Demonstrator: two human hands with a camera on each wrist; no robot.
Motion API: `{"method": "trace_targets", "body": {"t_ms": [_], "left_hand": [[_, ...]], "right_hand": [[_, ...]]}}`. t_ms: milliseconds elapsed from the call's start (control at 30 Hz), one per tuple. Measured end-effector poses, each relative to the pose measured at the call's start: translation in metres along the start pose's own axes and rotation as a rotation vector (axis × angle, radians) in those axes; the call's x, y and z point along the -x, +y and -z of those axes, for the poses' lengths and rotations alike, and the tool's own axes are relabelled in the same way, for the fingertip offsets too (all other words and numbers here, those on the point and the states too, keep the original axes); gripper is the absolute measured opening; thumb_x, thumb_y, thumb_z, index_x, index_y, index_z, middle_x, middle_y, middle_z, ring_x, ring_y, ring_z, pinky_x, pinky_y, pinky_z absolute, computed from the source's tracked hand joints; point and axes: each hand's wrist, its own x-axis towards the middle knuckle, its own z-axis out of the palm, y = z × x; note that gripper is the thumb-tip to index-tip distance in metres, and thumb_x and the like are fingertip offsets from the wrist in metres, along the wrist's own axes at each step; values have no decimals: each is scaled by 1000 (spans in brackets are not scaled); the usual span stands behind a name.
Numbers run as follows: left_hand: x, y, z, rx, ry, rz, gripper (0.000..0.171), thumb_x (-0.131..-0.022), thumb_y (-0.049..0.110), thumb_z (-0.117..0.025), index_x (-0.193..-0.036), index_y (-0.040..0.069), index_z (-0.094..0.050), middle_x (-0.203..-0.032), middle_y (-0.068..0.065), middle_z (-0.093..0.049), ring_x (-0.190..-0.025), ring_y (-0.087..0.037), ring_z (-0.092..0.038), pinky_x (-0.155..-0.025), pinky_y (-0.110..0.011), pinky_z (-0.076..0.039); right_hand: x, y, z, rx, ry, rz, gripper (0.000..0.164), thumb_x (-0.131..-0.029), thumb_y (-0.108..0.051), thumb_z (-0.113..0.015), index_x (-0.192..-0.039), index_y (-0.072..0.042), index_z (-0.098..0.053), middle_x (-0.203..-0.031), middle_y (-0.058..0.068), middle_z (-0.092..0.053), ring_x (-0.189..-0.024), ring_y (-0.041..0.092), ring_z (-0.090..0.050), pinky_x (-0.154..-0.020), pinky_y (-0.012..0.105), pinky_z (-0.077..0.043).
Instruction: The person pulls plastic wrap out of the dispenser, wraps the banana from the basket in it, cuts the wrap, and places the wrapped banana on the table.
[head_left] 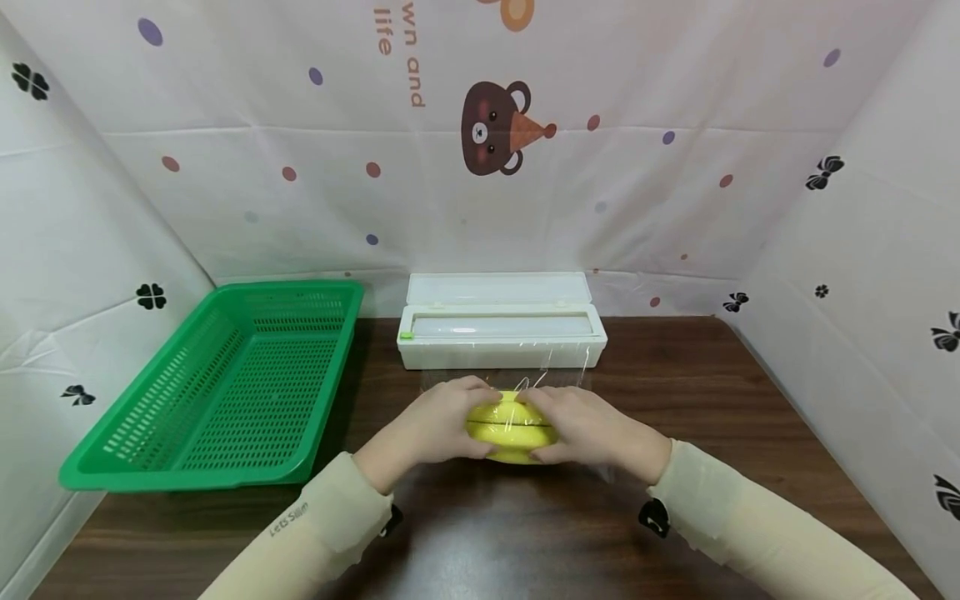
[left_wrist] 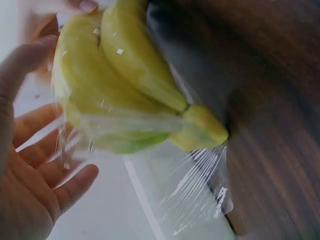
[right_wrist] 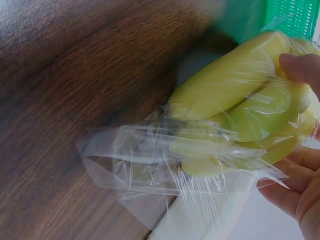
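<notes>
A bunch of yellow bananas point(head_left: 510, 435) sits near the table's middle, covered by clear cling film point(right_wrist: 130, 150). My left hand point(head_left: 442, 419) holds the bunch from the left, its thumb at the near side and fingers curving over the far side. On the opposite side my right hand point(head_left: 588, 425) holds it too, with the thumb pressed on the film-covered fruit in the right wrist view. Loose film sticks out past the banana tips there. In the left wrist view the film stretches in creases from the bananas point(left_wrist: 120, 75) toward the white box.
Just beyond the hands stands a white cling film dispenser box point(head_left: 502, 354), its lid raised and a small green piece at its left end. A green plastic basket point(head_left: 333, 392) is on the left. Patterned white cloth point(head_left: 300, 208) walls the dark wooden table point(head_left: 675, 375).
</notes>
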Motion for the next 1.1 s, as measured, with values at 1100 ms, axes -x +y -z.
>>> {"method": "trace_targets", "body": {"t_ms": [1100], "left_hand": [[-2,5,-18,-224,66,-32,59,-60,25,-82,-111,5,-58,-88,-1,-60,-77,-14,-54,-69,-26,-49]], "right_hand": [[1,4,-5,-124,4,-92,68,-70,-40,-76,-129,-18,-49,-104,-11,-60,-78,4,-51,-70,23,-46]]}}
